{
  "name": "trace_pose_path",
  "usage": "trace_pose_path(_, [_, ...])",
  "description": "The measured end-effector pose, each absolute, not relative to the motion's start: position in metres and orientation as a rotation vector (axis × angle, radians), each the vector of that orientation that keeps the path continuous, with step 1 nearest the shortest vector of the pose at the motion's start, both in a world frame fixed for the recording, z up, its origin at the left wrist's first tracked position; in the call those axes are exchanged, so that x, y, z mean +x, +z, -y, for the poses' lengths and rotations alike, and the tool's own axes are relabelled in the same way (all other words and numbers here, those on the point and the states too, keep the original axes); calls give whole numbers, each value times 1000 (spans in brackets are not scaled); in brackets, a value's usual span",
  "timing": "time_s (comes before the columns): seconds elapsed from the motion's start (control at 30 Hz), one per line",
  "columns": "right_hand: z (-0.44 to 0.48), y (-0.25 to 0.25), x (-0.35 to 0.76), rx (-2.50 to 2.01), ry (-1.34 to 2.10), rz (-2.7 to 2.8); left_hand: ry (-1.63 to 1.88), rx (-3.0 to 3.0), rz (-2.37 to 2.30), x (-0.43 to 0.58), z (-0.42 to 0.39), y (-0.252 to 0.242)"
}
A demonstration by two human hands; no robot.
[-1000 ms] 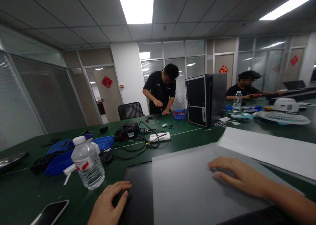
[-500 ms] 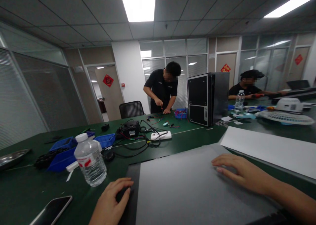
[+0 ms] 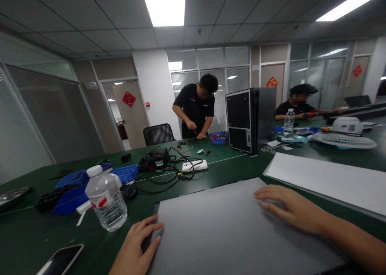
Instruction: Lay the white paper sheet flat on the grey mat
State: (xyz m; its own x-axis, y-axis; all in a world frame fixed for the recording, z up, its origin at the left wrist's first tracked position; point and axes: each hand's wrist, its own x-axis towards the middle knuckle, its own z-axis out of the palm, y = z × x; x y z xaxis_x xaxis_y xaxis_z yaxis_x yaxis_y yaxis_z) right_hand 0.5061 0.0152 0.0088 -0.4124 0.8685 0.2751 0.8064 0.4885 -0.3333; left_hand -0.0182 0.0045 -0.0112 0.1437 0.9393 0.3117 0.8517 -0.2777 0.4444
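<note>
A flat grey panel [image 3: 211, 226] lies in front of me over a dark frame or case, of which only a thin black edge shows at its left and back. My left hand [image 3: 137, 243] is at the panel's left edge, fingers spread and fingertips touching it. My right hand [image 3: 291, 206] rests on the panel's upper right part, fingers stretched out over the surface. Neither hand grips anything. What lies under the panel is hidden.
A water bottle [image 3: 106, 198] stands left of my left hand, near a phone [image 3: 62, 261]. Ahead are black cables, a white power strip [image 3: 194, 166], blue bins [image 3: 70, 198] and a computer tower [image 3: 250, 120]. A white panel [image 3: 325, 182] lies right. Two people work across the table.
The grey panel has slid left and now covers most of the black strip that showed along its left side. Both hands stay on it. The whole view has shifted slightly.
</note>
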Motion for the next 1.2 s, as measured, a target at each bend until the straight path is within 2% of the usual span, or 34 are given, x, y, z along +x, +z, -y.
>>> trace_pose_path(0.17, [-52, -16, 599, -1880, -245, 1982, 863, 2253, -1731, -22, -5, -15])
trace_pose_path(0.27, [-61, -33, 645, -2206, -238, 1725, 902, 2248, -1720, -27, -8, -23])
trace_pose_path(0.37, [-59, -41, 659, -2292, -161, 1649, 932, 2244, -1723, -33, -13, -31])
trace_pose_path(0.53, [-51, -28, 644, -2224, -153, 1705, 897, 2233, -1818, -29, -11, -24])
trace_pose_path(0.8, [-32, 11, 581, -1972, -331, 1847, 756, 2252, -1900, -17, -2, -8])
trace_pose_path(0.87, [-23, 18, 555, -1777, -284, 1991, 735, 2261, -1906, -18, -2, -8])
trace_pose_path(1.03, [-4, 27, 513, -1358, 110, 2310, 738, 2269, -1914, -17, -2, -6])
trace_pose_path(1.2, [-20, 10, 542, -1494, -26, 2171, 739, 2268, -1903, -18, -2, -10])
